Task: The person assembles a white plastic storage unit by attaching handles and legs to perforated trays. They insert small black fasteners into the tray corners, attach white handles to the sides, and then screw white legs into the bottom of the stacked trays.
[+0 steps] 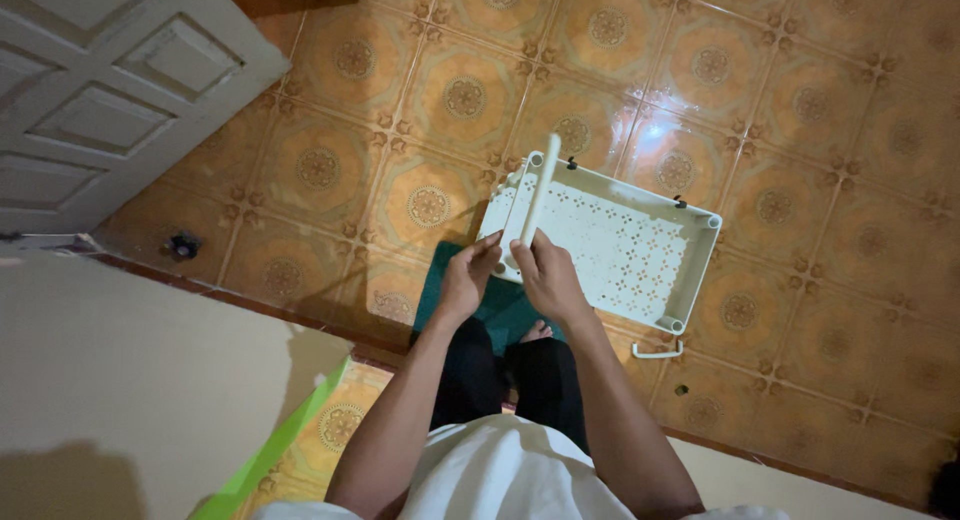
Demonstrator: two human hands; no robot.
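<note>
I hold a white plastic tube (541, 190) upright in front of me. My right hand (548, 275) is wrapped around its lower end. My left hand (467, 275) pinches the tube's bottom end from the left. Below the tube, on the tiled floor, lies a white perforated plastic shelf tray (640, 245) with round corner sockets. The tube points up toward the tray's far left corner.
A small white curved plastic piece (657, 352) lies on the floor beside the tray's near corner. A dark green mat (500, 315) is under my feet. A white panelled door (110, 90) stands at the upper left and a pale wall (130, 380) at the lower left.
</note>
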